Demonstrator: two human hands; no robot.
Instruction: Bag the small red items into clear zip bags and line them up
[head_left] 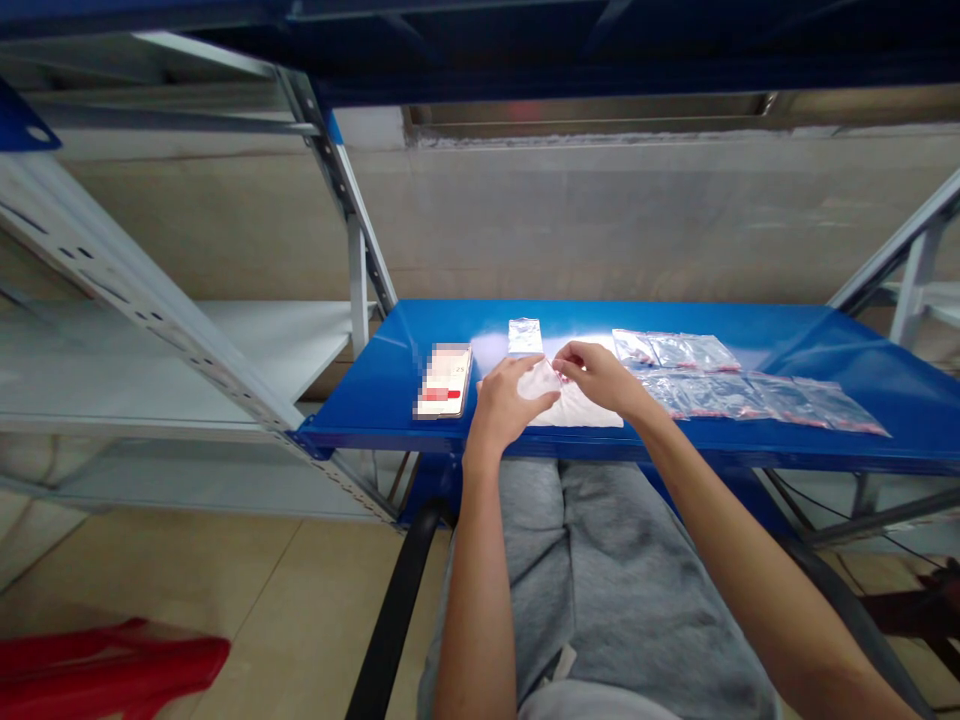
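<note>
On the blue shelf my left hand (504, 405) curls its fingers and thumb around a small clear plastic bag (538, 380). My right hand (596, 376) pinches at the bag's right edge, where a bit of red shows; what exactly lies between those fingertips is hidden. Under both hands lies a white sheet or cloth (589, 410). Just beyond my left hand is another flat clear bag (524, 335), perhaps on a small stack. Two rows of clear zip bags with reddish contents, a back row (686, 350) and a front row (750, 396), spread out to the right of my right hand.
A phone (446, 380) with a lit screen lies left of my left hand. The blue shelf (360, 405) has metal uprights at both sides and another shelf (600, 60) overhead. A chair armrest (397, 610) and red fabric (112, 665) are at lower left.
</note>
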